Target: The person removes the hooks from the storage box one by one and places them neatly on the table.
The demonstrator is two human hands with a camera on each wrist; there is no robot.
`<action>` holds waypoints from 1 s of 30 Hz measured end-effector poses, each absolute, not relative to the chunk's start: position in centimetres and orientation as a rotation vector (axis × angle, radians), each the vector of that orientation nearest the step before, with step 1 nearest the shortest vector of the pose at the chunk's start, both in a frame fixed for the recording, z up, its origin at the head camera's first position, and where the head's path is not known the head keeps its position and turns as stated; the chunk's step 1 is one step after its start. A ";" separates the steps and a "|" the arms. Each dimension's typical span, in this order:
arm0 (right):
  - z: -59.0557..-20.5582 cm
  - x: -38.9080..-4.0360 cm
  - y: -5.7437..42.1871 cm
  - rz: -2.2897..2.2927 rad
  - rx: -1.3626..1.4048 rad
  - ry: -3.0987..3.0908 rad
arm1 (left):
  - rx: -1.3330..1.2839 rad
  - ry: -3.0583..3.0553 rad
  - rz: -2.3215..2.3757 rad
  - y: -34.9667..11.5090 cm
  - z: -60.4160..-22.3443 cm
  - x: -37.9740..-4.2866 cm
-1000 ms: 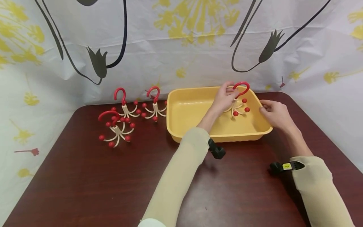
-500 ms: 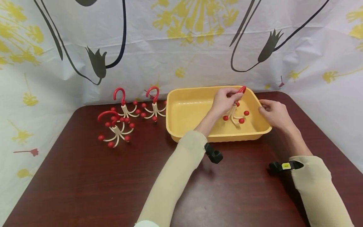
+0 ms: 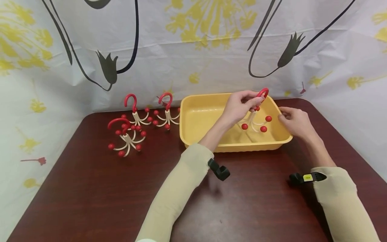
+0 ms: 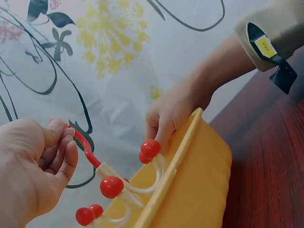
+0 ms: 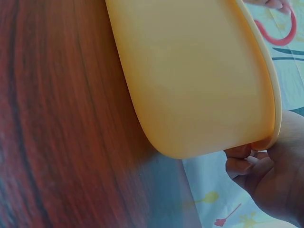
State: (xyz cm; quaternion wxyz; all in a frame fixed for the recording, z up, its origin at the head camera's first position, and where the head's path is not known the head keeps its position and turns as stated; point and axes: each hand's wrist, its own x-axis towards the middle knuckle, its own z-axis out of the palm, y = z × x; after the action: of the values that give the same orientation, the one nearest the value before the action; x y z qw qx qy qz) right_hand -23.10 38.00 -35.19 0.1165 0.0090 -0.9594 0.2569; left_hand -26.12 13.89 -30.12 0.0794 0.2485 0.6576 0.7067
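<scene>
My left hand (image 3: 239,105) pinches the red hook of a multi-arm hanger (image 4: 112,186) with cream arms tipped by red balls. This hanger hangs upright over the right part of a yellow plastic tub (image 3: 205,97), its lower arms within the rim in the head view. My right hand (image 3: 295,122) grips the tub's right rim, thumb on the inner side and fingers outside; the right wrist view shows its fingers curled under the rim at a corner. In the left wrist view the hook's tip is hidden by my left fingers.
Three similar hangers stand left of the tub: one at the front (image 3: 127,141), one behind it (image 3: 136,116), and one (image 3: 168,116) close beside the tub's left wall. The dark red-brown table (image 3: 105,195) ends at a patterned white curtain (image 3: 211,67).
My left hand has shifted its hold on the hook, first lowering the hanger, then raising it slightly with the hook turned more edge-on. My right hand stays on the rim.
</scene>
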 end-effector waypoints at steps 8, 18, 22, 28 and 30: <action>-35.6 -23.1 38.4 0.747 0.047 -2.801 | 0.835 1.992 2.109 12.1 -29.6 -25.3; -35.6 -23.0 38.6 0.749 0.066 -2.774 | 0.856 2.013 2.175 8.3 -29.1 -24.8; -35.5 -23.0 38.7 0.745 0.071 -2.769 | 0.872 2.010 2.238 6.8 -28.9 -24.5; -35.5 -23.1 38.8 0.757 0.061 -2.771 | 0.858 1.998 2.325 4.6 -28.6 -24.1; -35.5 -23.1 38.8 0.752 0.059 -2.775 | 0.849 2.015 2.323 3.9 -28.5 -24.1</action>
State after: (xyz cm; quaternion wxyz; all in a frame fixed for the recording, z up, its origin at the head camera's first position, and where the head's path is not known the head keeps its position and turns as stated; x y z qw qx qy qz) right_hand -23.09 38.81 -35.45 0.1327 0.0203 -0.9564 0.2594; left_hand -24.08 3.91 -28.48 -0.0244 0.2659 0.6315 0.7279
